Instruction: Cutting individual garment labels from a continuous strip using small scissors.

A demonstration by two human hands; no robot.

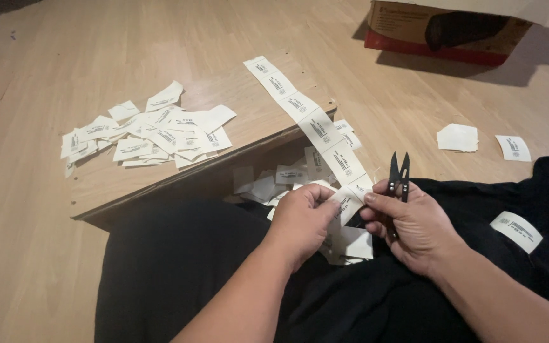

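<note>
The left hand (303,219) pinches the near end of a long strip of white labels (316,127). The right hand (411,225) pinches the same end and also grips small black snips (398,174), blades up. The strip runs away over a wooden board (96,184), beside a pile of cut labels (147,133).

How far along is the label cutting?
Done: a pile of cut labels lies on the wooden board, with more below its edge. In hand: the left hand pinches the label strip; the right hand holds thread snips. Left: several uncut labels on the strip.
</note>
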